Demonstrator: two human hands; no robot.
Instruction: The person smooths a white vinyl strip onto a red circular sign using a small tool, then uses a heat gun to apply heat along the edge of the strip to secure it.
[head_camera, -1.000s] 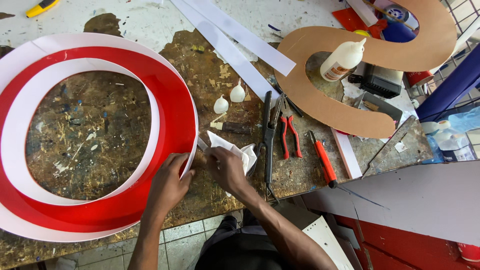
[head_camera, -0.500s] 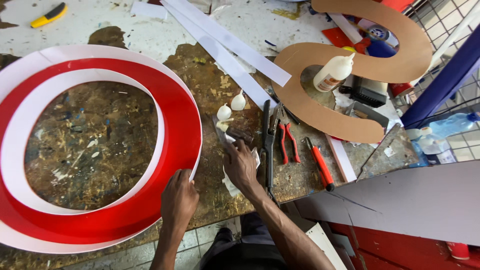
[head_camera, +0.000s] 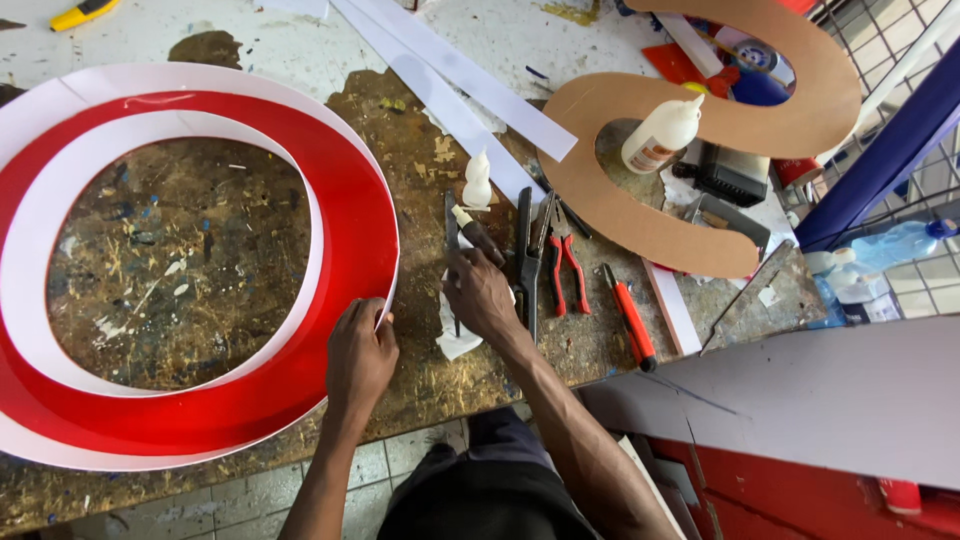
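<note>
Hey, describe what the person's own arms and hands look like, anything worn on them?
Both forearms are bare up to the lower edge of the view, with no sleeves showing. The left hand and right hand wear no gloves, and no rings, watch or wristband can be seen. Dark clothing shows below, between the arms.

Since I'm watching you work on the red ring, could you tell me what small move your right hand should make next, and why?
Probably lift the small tube toward the ring's white rim: the right hand already rests on it, while the left hand presses that rim.
</note>
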